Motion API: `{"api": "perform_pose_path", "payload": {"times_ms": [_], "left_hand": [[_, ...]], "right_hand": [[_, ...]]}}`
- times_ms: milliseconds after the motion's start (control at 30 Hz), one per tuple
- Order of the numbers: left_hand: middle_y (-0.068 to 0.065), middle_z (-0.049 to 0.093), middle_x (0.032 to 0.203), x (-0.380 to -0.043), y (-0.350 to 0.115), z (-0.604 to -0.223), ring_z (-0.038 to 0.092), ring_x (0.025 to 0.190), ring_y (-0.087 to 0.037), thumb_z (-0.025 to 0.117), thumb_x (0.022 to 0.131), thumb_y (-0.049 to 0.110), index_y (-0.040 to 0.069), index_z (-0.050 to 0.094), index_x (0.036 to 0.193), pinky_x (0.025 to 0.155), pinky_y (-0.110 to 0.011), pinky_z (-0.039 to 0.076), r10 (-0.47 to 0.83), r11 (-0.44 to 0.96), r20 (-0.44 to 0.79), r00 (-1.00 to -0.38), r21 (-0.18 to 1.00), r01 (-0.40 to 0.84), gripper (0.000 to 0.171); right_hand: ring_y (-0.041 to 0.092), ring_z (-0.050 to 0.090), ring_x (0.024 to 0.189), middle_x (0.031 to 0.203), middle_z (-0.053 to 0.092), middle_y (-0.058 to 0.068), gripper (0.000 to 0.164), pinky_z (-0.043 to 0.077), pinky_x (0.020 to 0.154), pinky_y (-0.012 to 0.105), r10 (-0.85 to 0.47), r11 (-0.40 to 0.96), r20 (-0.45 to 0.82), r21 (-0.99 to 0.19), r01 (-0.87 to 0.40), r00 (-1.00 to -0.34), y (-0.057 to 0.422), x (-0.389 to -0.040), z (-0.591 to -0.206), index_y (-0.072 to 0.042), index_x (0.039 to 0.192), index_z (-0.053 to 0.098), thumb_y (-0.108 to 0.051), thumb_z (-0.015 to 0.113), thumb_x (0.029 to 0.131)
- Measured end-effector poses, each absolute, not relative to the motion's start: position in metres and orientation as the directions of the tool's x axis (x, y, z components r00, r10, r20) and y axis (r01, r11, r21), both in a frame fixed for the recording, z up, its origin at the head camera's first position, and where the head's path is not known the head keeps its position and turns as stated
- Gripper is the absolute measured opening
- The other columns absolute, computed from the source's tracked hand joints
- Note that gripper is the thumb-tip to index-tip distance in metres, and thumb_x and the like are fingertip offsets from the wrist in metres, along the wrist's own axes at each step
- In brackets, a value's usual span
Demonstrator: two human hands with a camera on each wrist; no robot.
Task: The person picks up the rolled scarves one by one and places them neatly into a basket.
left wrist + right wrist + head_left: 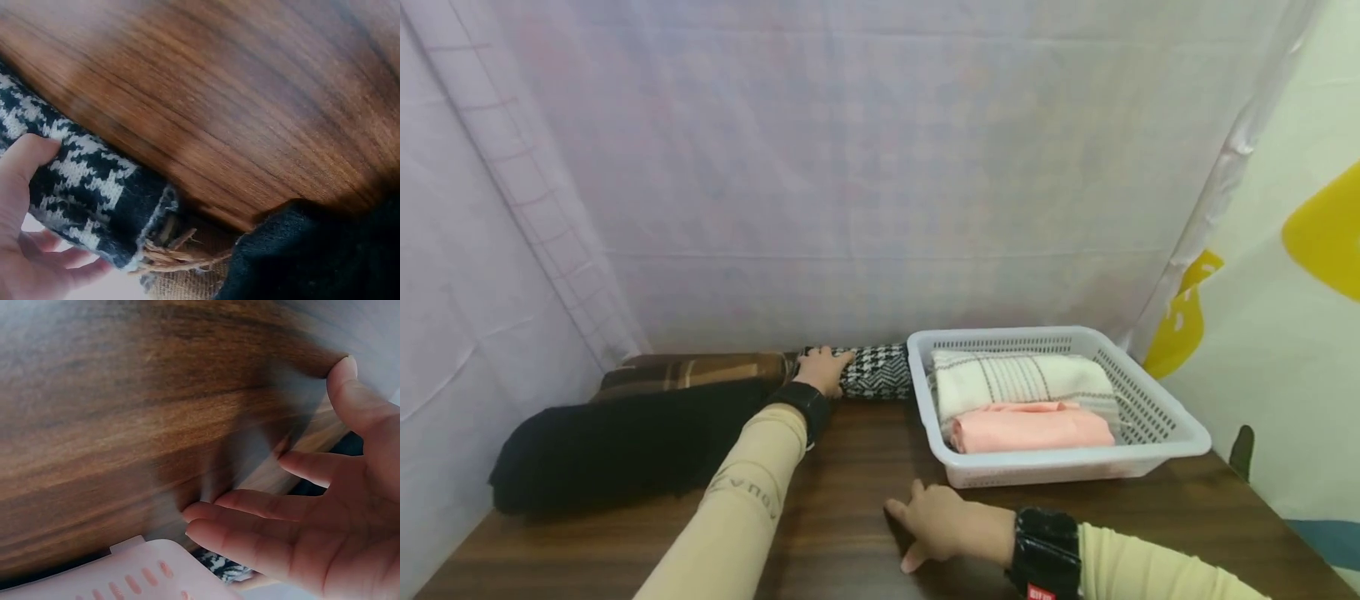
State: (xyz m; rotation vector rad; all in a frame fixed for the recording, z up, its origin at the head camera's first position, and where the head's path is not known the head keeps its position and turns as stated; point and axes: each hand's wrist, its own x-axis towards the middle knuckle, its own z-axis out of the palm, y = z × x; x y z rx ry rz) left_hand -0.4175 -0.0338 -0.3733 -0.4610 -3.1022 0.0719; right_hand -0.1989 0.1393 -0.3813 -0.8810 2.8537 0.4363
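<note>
A rolled black-and-white houndstooth knit scarf (876, 371) lies at the back of the table, left of the basket. My left hand (822, 371) grips its left end; in the left wrist view the thumb lies on the knit (81, 172) and the other fingers curl round its far side. My right hand (936, 521) is over the table in front of the basket, fingers spread and holding nothing. In the right wrist view that hand (319, 519) has its fingertips at or close to the wood; exact contact is hard to tell.
A white plastic basket (1075, 479) on the right holds a folded white striped cloth (1000, 379) and a rolled pink cloth (1033, 429). At left lie a black folded cloth (625, 450) and a brown plaid cloth (715, 369) with tan fringe. White curtains (880, 167) hang behind.
</note>
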Motion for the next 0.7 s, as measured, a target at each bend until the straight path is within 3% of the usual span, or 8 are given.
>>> {"api": "perform_pose_path", "payload": {"times_ms": [300, 533, 700], "left_hand": [[-0.023, 0.044, 0.126, -0.395, -0.032, -0.369, 0.045, 0.11, -0.047, 0.073, 0.077, 0.022, 0.027, 0.042, 0.134, 0.079, -0.06, 0.044, 0.29, 0.95, -0.039, -0.956, -0.107, 0.292, 0.065], [-0.018, 0.048, 0.123, -0.375, -0.036, -0.365, 0.05, 0.106, -0.039, 0.073, 0.077, 0.032, 0.03, 0.04, 0.134, 0.07, -0.051, 0.049, 0.349, 0.914, -0.066, -0.935, -0.194, 0.355, 0.065], [-0.017, 0.05, 0.123, -0.355, -0.043, -0.365, 0.053, 0.102, -0.036, 0.072, 0.076, 0.036, 0.028, 0.04, 0.133, 0.066, -0.046, 0.051, 0.38, 0.887, -0.101, -0.92, -0.242, 0.393, 0.066]], "right_hand": [[0.034, 0.061, 0.093, 0.117, 0.058, 0.022, 0.075, 0.051, 0.071, 0.039, -0.539, 0.789, -0.195, 0.225, -0.572, -0.819, 0.14, -0.197, -0.383, -0.021, 0.129, 0.053, -0.056, 0.069, 0.065], [0.033, 0.059, 0.089, 0.109, 0.057, 0.016, 0.075, 0.049, 0.068, 0.042, -0.535, 0.826, -0.193, 0.087, -0.557, -0.823, 0.149, -0.2, -0.38, -0.017, 0.128, 0.051, -0.053, 0.072, 0.066], [0.033, 0.06, 0.092, 0.113, 0.056, 0.018, 0.069, 0.05, 0.069, 0.043, -0.579, 0.814, -0.126, -0.038, -0.579, -0.806, 0.158, -0.197, -0.381, -0.013, 0.125, 0.051, -0.049, 0.071, 0.07]]}}
